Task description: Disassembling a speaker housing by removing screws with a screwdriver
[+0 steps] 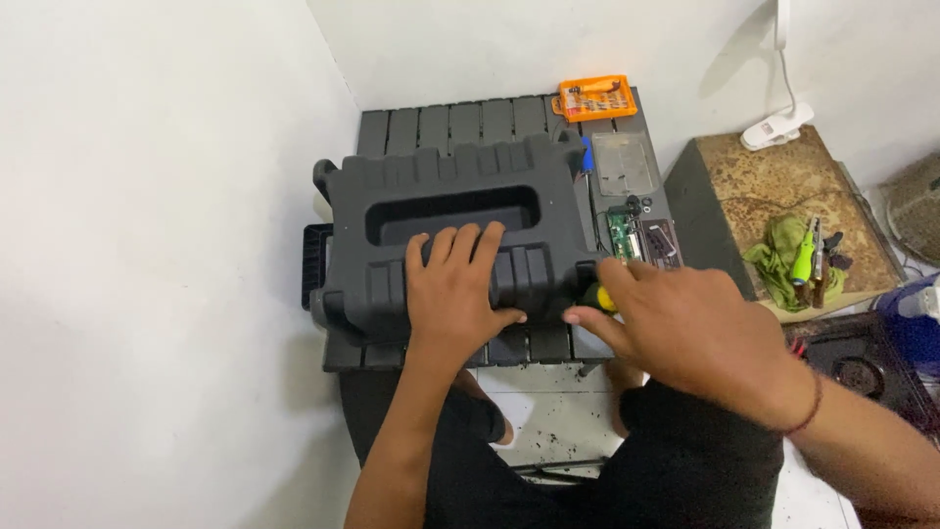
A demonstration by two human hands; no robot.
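Nearest, the left hand (458, 289) lies flat and spread on the black plastic housing (450, 235), gripping nothing. At its three o'clock, the right hand (681, 318) reaches to the housing's corner, fingers around a yellow-handled tool (604, 297); how firmly it grasps, I cannot tell. The housing sits on a dark slatted table (441, 122); it looks rigid, bulky, fairly light, best held by its recessed handle. Farther, at one o'clock: a green circuit board (621, 235) and an orange bit case (597, 97).

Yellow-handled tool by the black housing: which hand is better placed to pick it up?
Right, most likely. The right hand already has fingertips at the yellow-handled tool. The left hand lies flat on the black housing, apart from the tool.
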